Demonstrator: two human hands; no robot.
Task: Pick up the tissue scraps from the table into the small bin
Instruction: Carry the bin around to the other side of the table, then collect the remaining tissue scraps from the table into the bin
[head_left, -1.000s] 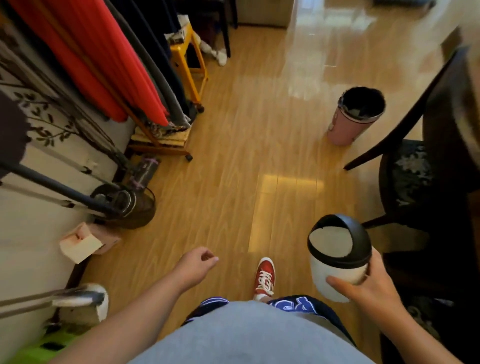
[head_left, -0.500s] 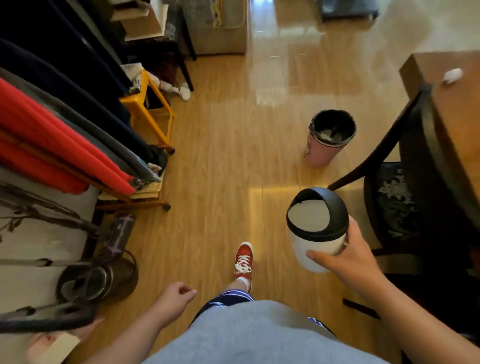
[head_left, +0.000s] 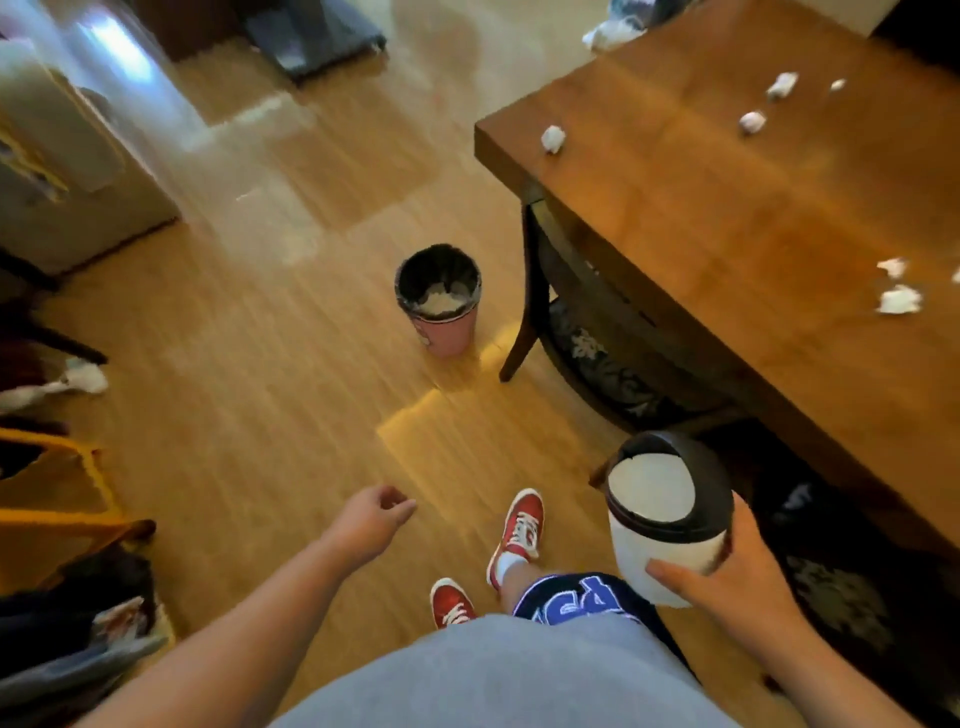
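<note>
Blurred clutter at nine o'clock is hard to make out. Left hand (head_left: 371, 519) hangs loose over the wood floor, fingers half curled, holding nothing. Right hand (head_left: 727, 574) wraps the small bin (head_left: 662, 514), white with a black domed lid, at five o'clock. Crumpled tissue scraps (head_left: 553, 139) dot the brown table (head_left: 727, 218) at two o'clock.

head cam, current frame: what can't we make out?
- Small bin: contents hidden by its closed swing lid.
- Table: right part cut off by the frame edge, so the scrap count is unknown.
- Pink bin: white contents blurred.
- Left hand: curled; palm hidden.
</note>
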